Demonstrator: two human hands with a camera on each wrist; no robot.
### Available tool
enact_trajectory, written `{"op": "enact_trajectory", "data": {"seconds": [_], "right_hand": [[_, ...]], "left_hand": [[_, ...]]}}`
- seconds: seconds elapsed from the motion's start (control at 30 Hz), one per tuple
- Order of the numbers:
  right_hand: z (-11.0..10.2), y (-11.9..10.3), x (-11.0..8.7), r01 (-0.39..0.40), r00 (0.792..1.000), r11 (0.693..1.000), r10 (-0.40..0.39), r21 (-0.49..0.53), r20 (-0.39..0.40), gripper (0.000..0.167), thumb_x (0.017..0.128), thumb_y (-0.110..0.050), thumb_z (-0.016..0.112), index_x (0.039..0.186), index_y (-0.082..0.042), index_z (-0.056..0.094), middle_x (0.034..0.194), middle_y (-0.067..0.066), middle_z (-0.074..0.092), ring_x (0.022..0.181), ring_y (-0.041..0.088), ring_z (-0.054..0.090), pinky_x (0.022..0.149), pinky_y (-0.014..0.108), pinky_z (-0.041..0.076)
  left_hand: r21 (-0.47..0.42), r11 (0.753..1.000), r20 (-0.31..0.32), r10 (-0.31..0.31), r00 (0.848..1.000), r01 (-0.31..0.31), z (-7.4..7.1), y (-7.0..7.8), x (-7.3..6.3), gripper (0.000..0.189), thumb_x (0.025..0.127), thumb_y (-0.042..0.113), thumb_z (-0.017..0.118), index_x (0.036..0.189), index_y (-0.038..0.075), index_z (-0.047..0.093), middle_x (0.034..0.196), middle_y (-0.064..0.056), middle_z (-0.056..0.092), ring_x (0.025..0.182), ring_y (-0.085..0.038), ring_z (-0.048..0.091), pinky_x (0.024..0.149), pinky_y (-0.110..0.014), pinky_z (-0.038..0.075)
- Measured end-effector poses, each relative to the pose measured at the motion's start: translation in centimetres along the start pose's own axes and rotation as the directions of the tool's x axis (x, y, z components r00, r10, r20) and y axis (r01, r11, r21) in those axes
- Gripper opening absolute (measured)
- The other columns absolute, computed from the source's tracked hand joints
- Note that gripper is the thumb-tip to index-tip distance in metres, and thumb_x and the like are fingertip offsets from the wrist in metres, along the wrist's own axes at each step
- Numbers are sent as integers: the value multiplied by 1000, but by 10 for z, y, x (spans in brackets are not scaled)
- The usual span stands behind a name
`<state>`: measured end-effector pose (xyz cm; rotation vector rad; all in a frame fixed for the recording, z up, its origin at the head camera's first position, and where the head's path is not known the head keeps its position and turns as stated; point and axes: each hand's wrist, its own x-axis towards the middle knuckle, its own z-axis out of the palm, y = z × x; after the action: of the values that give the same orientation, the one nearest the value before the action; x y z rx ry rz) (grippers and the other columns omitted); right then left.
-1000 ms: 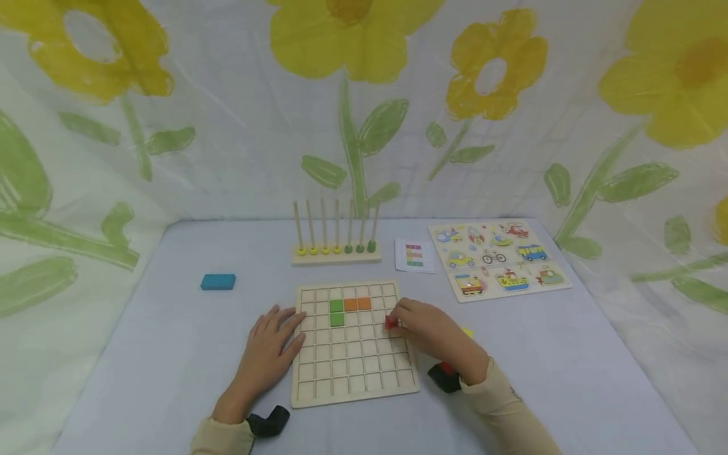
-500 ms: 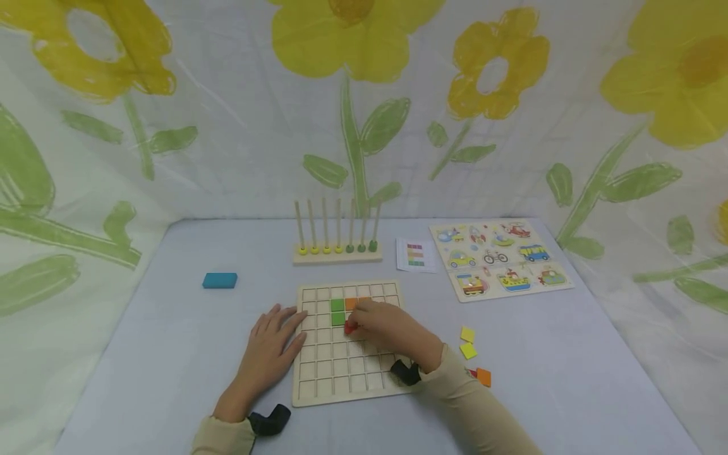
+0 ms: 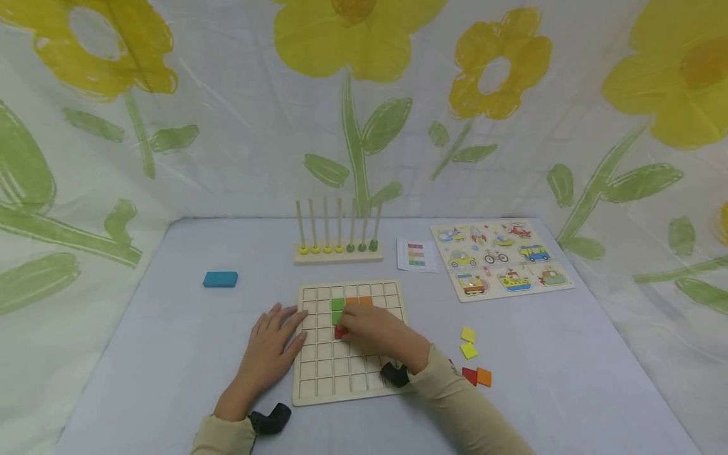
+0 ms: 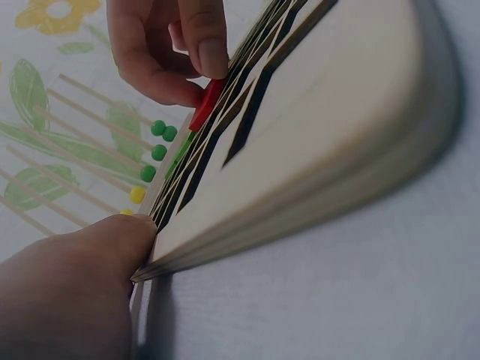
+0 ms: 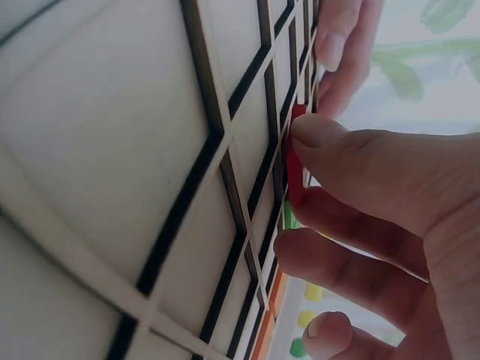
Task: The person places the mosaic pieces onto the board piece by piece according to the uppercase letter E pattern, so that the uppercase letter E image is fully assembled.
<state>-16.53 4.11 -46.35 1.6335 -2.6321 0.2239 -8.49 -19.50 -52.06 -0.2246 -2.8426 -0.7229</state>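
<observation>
On the white table we see a square pale wooden grid board, and on its nine o'clock edge the bare left hand rests with fingers spread and nearly straight, gripping nothing, just as it lay a second ago. The bare right hand has just come in over the board's middle, thumb and forefinger brought together on a thin square red tile, its other fingers loosely bent around nothing. We find that tile at six o'clock of the lower of two square green tiles; we judge that the work has passed from carrying to setting, though we cannot tell whether the tile sits flat. A second ago it was at the board's three o'clock edge, and half a second ago at four o'clock of that green tile. The two square orange tiles, at three o'clock of the upper green one, lie unchanged. With the forearm shifted, we now see two loose square yellow tiles fully, at the board's three o'clock.
</observation>
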Motion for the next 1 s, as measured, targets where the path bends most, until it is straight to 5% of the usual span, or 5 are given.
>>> {"op": "enact_trajectory", "data": {"seconds": [0.9,1.0], "right_hand": [[2,-5,2,12,1000,998,-13,-64,-13,13,94,-28,63,103,-20,67,98,-9,59,80,2,55,70,14,49],[0,-4,1,-24,999,999,24,-29,30,13,94,-28,62,104,-21,67,98,-10,59,79,1,55,70,14,49]], "left_hand": [[-5,1000,15,-11,1000,11,-2,3,1,46,97,36,54,139,18,51,143,-10,46,142,-36,24,115,-57,14],[-1,1000,20,-14,1000,14,-3,2,1,46,97,36,54,139,18,51,143,-11,46,142,-36,24,115,-57,14]]}}
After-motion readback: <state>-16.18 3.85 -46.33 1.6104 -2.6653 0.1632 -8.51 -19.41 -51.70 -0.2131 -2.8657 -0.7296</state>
